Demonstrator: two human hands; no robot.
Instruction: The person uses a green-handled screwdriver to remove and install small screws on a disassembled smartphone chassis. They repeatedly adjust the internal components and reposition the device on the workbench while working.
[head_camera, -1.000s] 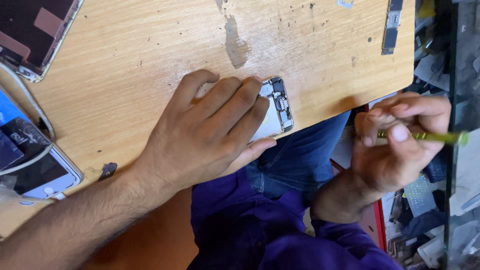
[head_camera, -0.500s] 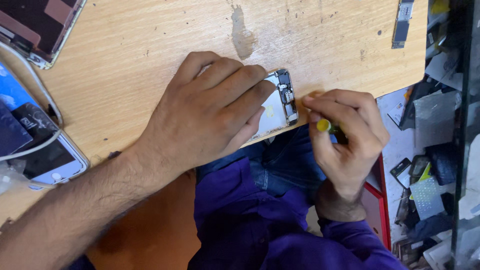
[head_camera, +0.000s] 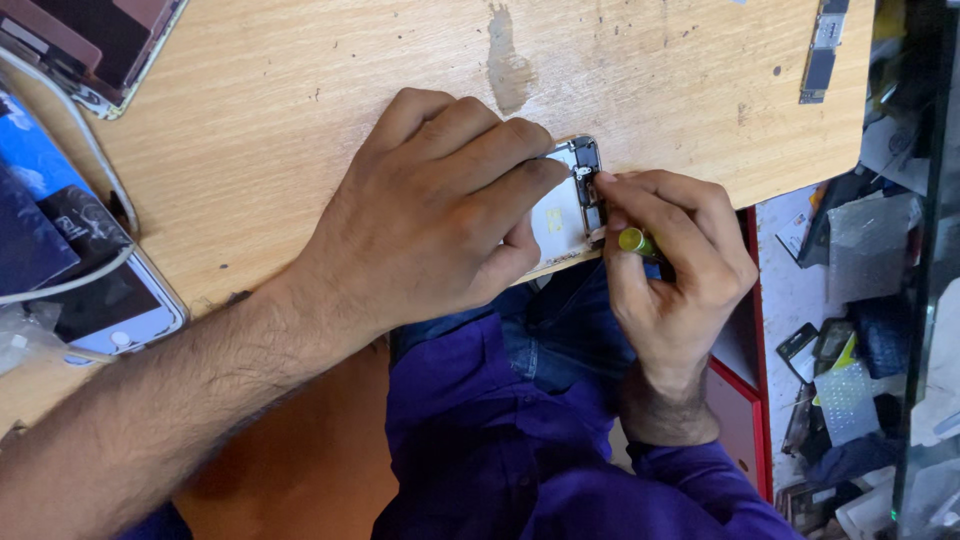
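Wooden bench (head_camera: 300, 120), left hand (head_camera: 430, 220) flat on opened phone (head_camera: 570, 205), right hand (head_camera: 670, 270) pinching screwdriver (head_camera: 633, 241) beside it

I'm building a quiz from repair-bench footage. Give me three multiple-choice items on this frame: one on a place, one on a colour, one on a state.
1. Where does the opened phone lie?
A. At the near edge of the wooden table
B. On the floor
C. On the person's lap

2. What colour is the screwdriver handle end?
A. Red
B. Yellow-green
C. Black

3. What is the left hand doing?
A. Hanging free in the air
B. Lifting a cable
C. Pressing flat on the phone

Answers:
1 A, the phone sits on the tabletop right at its edge.
2 B, a yellow-green tip shows in the right hand.
3 C, the palm and fingers cover most of the phone.
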